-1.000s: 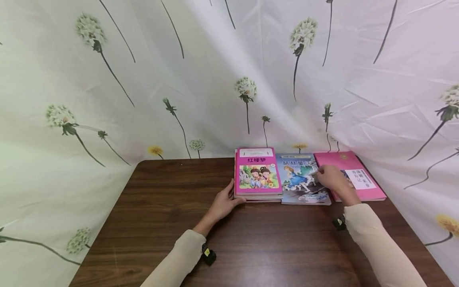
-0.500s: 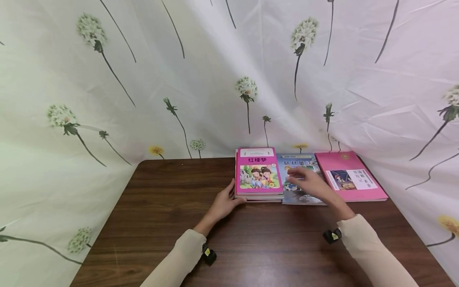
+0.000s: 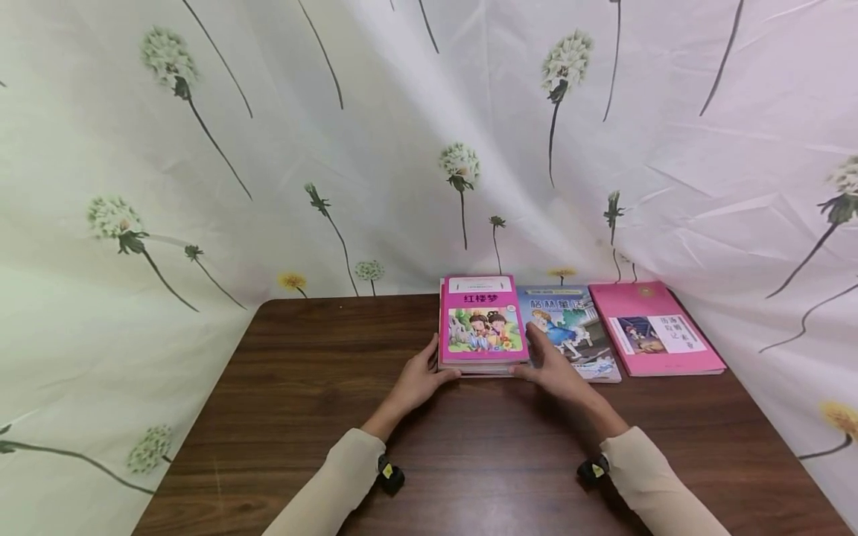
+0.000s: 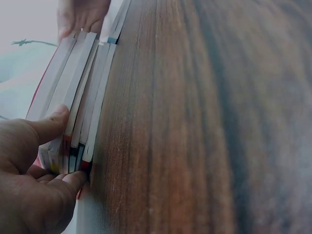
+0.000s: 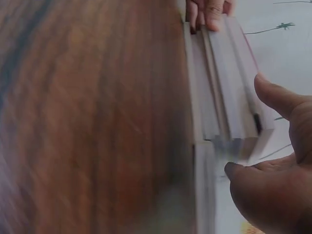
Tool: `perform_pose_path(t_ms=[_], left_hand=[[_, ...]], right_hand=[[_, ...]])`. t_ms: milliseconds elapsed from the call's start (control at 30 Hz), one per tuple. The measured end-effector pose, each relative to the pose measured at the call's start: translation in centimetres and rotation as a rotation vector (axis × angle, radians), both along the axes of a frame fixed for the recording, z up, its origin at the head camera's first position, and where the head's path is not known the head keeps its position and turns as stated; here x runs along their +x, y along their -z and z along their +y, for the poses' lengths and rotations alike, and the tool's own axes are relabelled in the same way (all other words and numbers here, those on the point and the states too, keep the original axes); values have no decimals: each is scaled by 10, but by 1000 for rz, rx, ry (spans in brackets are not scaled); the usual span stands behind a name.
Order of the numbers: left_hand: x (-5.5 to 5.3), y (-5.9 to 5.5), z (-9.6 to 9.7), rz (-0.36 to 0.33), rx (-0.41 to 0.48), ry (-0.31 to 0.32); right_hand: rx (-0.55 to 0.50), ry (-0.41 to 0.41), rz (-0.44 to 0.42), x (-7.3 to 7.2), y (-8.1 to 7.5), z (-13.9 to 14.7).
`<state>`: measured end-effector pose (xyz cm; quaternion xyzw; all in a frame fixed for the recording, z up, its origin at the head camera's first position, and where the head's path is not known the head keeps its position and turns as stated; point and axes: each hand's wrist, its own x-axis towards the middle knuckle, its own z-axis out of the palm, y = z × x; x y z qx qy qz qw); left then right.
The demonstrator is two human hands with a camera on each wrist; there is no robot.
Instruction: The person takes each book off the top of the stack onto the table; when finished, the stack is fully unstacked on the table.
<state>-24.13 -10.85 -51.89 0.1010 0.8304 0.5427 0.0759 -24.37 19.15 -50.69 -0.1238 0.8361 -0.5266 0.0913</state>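
A stack of several books (image 3: 485, 329), topped by a pink cover with two cartoon figures, lies at the back middle of the table. My left hand (image 3: 417, 381) holds its near left corner, thumb on the front edges and fingers along the left side. In the left wrist view, the fingers of the left hand (image 4: 36, 180) reach low on the stack's side. My right hand (image 3: 553, 370) is at the near right corner, thumb and fingers spread around it. The right wrist view shows a gap between the fingers of the right hand (image 5: 273, 195) and the books.
A blue-grey book (image 3: 570, 335) lies flat against the stack's right side, partly under my right hand. Right of it is a pink book (image 3: 657, 331) with a white label. Behind the brown wooden table (image 3: 322, 357) hangs a white dandelion-print cloth (image 3: 375, 149).
My right hand has moved left from between the blue-grey and pink books, across the blue-grey one, to the stack's near right corner. The left hand and the books have stayed in place.
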Motion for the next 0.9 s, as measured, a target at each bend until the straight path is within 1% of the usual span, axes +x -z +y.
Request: perform_pose_path(t_ms=[100,233,400,533,633,767,900], left_hand=[[1,0,1,-11,-12,-4],[1,0,1,-22,-14,1],[0,0,2,-13,-18,4],[1,0,3,-20,-14,0],[2,0,3,-18,2,-9],[2,-2,2,-4,1,-9],[0,-8,1,-27,-19,5]], right_hand=[[-20,4,-8,-1,8,-3],[-10,32,-8,-3,12,-7],[39,59,16,-4,12,-11],[74,58,39,-2,12,-14],[76,51,48,-1,11,-16],[76,51,64,-2,10,-16],[70,50,80,-4,9,-15]])
